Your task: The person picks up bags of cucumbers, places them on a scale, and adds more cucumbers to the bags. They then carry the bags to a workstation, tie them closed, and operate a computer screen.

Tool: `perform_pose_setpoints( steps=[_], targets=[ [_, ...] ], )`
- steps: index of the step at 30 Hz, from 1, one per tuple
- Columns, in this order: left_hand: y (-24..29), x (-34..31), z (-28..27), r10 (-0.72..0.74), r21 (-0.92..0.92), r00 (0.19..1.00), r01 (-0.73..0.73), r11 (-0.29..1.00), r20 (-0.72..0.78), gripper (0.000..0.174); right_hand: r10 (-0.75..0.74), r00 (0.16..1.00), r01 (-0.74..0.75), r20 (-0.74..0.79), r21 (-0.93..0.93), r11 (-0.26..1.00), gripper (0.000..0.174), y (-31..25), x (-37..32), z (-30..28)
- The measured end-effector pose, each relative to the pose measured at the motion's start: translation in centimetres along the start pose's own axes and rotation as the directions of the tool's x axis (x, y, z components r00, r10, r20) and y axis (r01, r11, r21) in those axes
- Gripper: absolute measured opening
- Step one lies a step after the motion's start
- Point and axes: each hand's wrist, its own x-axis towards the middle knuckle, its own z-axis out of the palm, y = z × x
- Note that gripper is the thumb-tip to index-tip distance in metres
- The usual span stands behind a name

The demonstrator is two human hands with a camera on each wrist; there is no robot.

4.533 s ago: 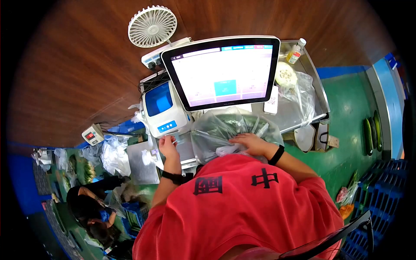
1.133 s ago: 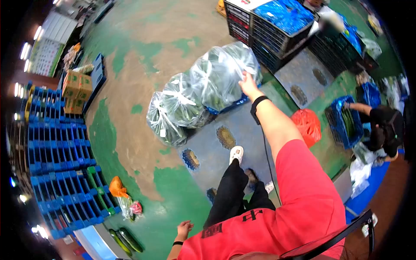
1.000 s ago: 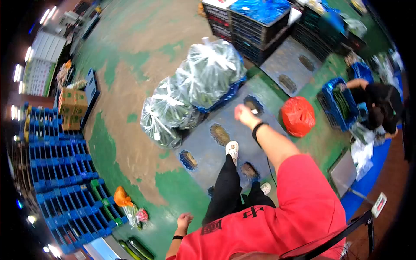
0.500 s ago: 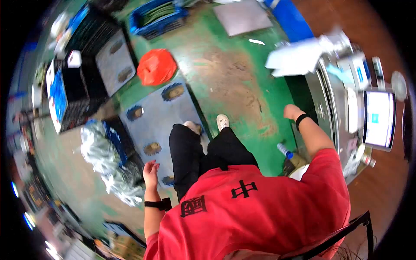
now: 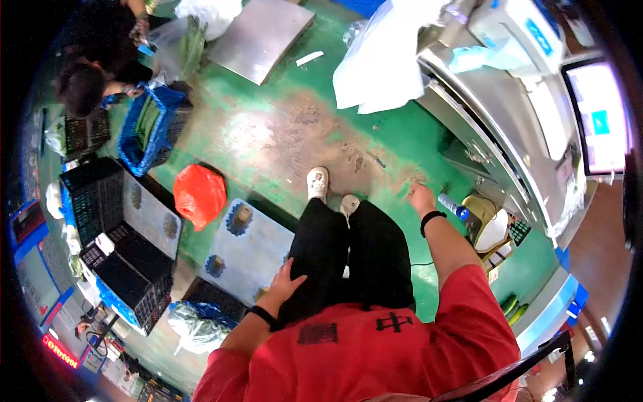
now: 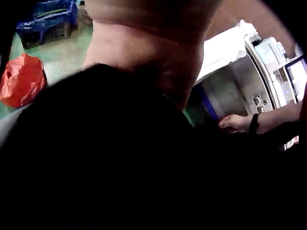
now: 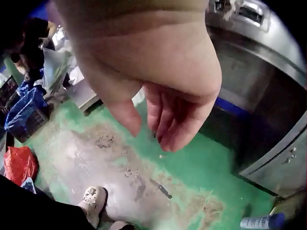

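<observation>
My left hand (image 5: pixel 284 287) lies against the black trousers (image 5: pixel 317 258) at the left thigh, fingers spread and holding nothing. In the left wrist view dark cloth hides the fingers of that hand (image 6: pixel 144 48). Out to the right, my right hand (image 5: pixel 420 199) hangs over the green floor (image 5: pixel 375 144) with loosely curled fingers. Seen from the right wrist, this hand (image 7: pixel 163 91) has a gap between thumb and fingers, with nothing in it. Nearest to it in the head view is a bottle with a blue cap (image 5: pixel 453 206) beside the steel counter.
A steel counter (image 5: pixel 497 120) with a lit screen (image 5: pixel 598 110) stands at right. An orange-red plastic bag (image 5: pixel 199 195), a grey pallet (image 5: pixel 258 234), black crates (image 5: pixel 127 268) and a blue-lined crate (image 5: pixel 161 137) of green vegetables are at left. Another person (image 5: pixel 100 67) works beyond the crate.
The view has turned from the bagged vegetables toward the counter. My right hand has left the clear bags and swung to the counter side; my left hand has come onto the thigh.
</observation>
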Motion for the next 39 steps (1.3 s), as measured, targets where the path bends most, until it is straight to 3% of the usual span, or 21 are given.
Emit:
perform_pose_setpoints(
  steps=[5, 6, 10, 14, 17, 19, 20, 21, 22, 25, 26, 27, 28, 29, 30, 32, 33, 34, 37, 38, 39],
  targets=[
    [2.4, 2.6, 2.2, 0.0, -0.089, 1.0, -0.001, 0.996, -0.01, 0.076, 0.099, 0.995, -0.099, -0.007, -0.144, 0.985, 0.031, -1.7, 13.9, 6.2],
    [2.4, 2.8, 3.2, 0.031, -0.031, 0.998, -0.032, 0.999, -0.05, 0.077, 0.058, 0.993, -0.068, -0.103, -0.096, 0.993, 0.029, -1.8, 16.7, 8.6],
    [2.6, 4.4, 4.9, -0.129, -0.052, 0.992, 0.13, 0.99, 0.01, 0.078, 0.08, 0.995, -0.086, -0.054, -0.123, 0.989, 0.034, -1.9, 26.1, 18.6],
    [0.4, 5.1, 7.3, -0.176, -0.186, 0.982, 0.161, 0.969, -0.067, 0.081, 0.301, 0.953, -0.296, 0.025, -0.117, 0.948, 0.05, -2.4, 32.8, 25.9],
    [0.2, 5.4, 8.8, -0.273, -0.244, 0.944, 0.226, 0.943, -0.183, 0.079, 0.425, 0.905, -0.426, 0.022, 0.018, 0.905, 0.058, -1.6, 36.5, 30.7],
    [-0.3, 5.5, 9.5, -0.298, -0.281, 0.924, 0.228, 0.932, -0.239, 0.078, 0.619, 0.769, -0.564, -0.162, 0.285, 0.775, 0.057, -2.9, 37.2, 30.6],
    [-0.5, 5.5, 9.8, -0.302, -0.292, 0.918, 0.224, 0.93, -0.257, 0.078, 0.62, 0.769, -0.567, -0.156, 0.284, 0.774, 0.057, -1.5, 38.4, 32.4],
    [-0.6, 5.4, 9.9, -0.299, -0.297, 0.917, 0.218, 0.93, -0.264, 0.078, 0.565, 0.825, -0.534, -0.02, 0.301, 0.79, 0.054, 1.0, 40.0, 35.0],
    [-0.9, 5.3, 10.0, -0.282, -0.298, 0.923, 0.201, 0.933, -0.26, 0.078, 0.496, 0.862, -0.502, 0.109, 0.327, 0.801, 0.051, 0.7, 39.2, 34.1],
    [-1.3, 4.6, 9.1, -0.186, -0.229, 0.962, 0.139, 0.964, -0.2, 0.074, 0.367, 0.93, -0.354, 0.007, 0.282, 0.892, 0.036, -2.1, 32.2, 28.7],
    [-0.9, 4.9, 8.9, -0.192, -0.206, 0.969, 0.158, 0.966, -0.154, 0.072, 0.197, 0.98, -0.179, -0.034, 0.282, 0.942, 0.026, -1.9, 30.4, 28.1],
    [-0.7, 5.2, 8.5, -0.19, -0.178, 0.976, 0.169, 0.969, -0.108, 0.07, 0.122, 0.992, -0.103, -0.026, 0.383, 0.918, 0.02, -1.1, 28.6, 28.5],
    [-1.5, 4.8, 9.2, -0.207, -0.242, 0.972, 0.176, 0.954, -0.111, 0.066, -0.036, 0.985, 0.109, -0.167, 0.457, 0.883, 0.015, -0.7, 25.5, 28.1],
    [-1.3, 4.9, 8.7, -0.228, -0.274, 0.972, 0.203, 0.94, -0.064, 0.066, -0.111, 0.981, 0.178, -0.157, 0.531, 0.828, 0.014, -2.0, 21.1, 24.6],
    [-2.7, 4.7, 9.2, -0.233, -0.339, 0.971, 0.201, 0.919, -0.056, 0.065, -0.293, 0.934, 0.353, -0.202, 0.638, 0.685, 0.012, -3.3, 16.3, 19.8],
    [-3.1, 4.3, 8.1, -0.15, -0.394, 0.987, 0.115, 0.912, -0.06, 0.065, -0.387, 0.875, 0.484, -0.291, 0.527, 0.698, 0.01, -6.2, 5.9, 7.8],
    [-2.2, 4.0, 6.5, -0.218, -0.327, 0.975, 0.219, 0.919, 0.041, 0.06, -0.459, 0.715, 0.671, -0.527, 0.332, 0.663, 0.01, -6.3, 1.9, 3.3],
    [-1.0, 3.9, 4.6, -0.301, -0.243, 0.945, 0.324, 0.914, 0.126, 0.054, -0.491, 0.581, 0.758, -0.649, 0.212, 0.618, 0.009, -6.8, -2.3, -2.5],
    [1.4, 3.4, -0.6, -0.025, -0.154, 0.997, 0.035, 0.987, 0.069, 0.042, -0.045, 0.601, 0.625, -0.798, 0.433, 0.65, 0.007, -5.5, -9.8, -12.9],
    [1.9, 3.7, -1.8, 0.055, -0.38, 0.998, -0.059, 0.923, -0.02, 0.034, 0.138, 0.578, 0.575, -0.805, 0.521, 0.631, 0.007, -4.0, -10.2, -15.5],
    [2.5, 4.8, -3.3, 0.133, -0.265, 0.981, -0.168, 0.949, -0.144, 0.032, 0.257, 0.532, 0.636, -0.807, 0.581, 0.509, 0.008, -2.3, -9.6, -17.6]
  ],
)
